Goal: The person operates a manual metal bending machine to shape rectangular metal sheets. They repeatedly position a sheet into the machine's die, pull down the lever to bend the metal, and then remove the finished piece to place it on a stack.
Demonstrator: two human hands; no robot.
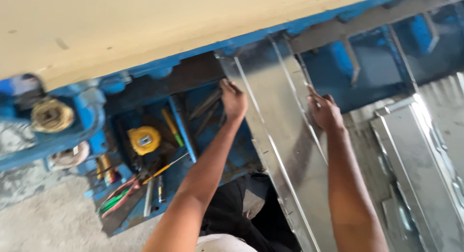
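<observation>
Both hands held a long, shiny folded sheet-metal strip (285, 136) whose long axis ran from near the person's body away towards the blue machine frame (338, 63), its far end tucked beneath the frame's edge. The left hand (233, 100) was pressed with curled fingers on the strip's left edge and the right hand (325, 112) gripped its right edge, both about equally far up it. A yellow tape measure (144, 140) lay in the blue tool tray (183, 121) left of the left hand.
</observation>
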